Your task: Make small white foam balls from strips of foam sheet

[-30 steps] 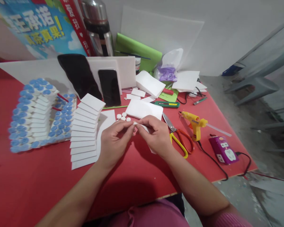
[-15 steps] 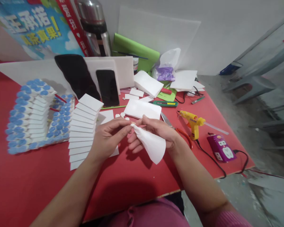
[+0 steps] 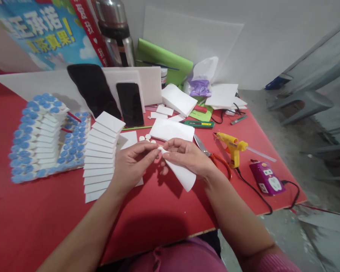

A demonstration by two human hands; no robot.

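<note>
While reaching in from the bottom of the frame over a flat red tabletop point(image 3: 147, 223), holds a thin, white, cone-shaped sheet point(image 3: 183, 174) of soft, paper-like material at the centre of the frame, clear of the table. Pinches its gathered, narrow tip between thumb and forefinger of the left hand point(image 3: 127, 162), nearly closed. Clasps the flaring body in the half-closed right hand point(image 3: 188, 156), with thumb on top and fingers curled beneath, wide end pointing toward the lower right. Has small, round, white discs point(image 3: 142, 138) just beyond the left fingertips and a flat stack of white sheets point(image 3: 172, 129) above both hands. Has, at centre left, a fanned row of white rectangular cards point(image 3: 99, 166); at centre right, orange-red-handled metal scissors point(image 3: 226, 166), a yellow plastic glue gun point(image 3: 232, 149) and a purple, box-shaped power socket point(image 3: 268, 177)
</note>
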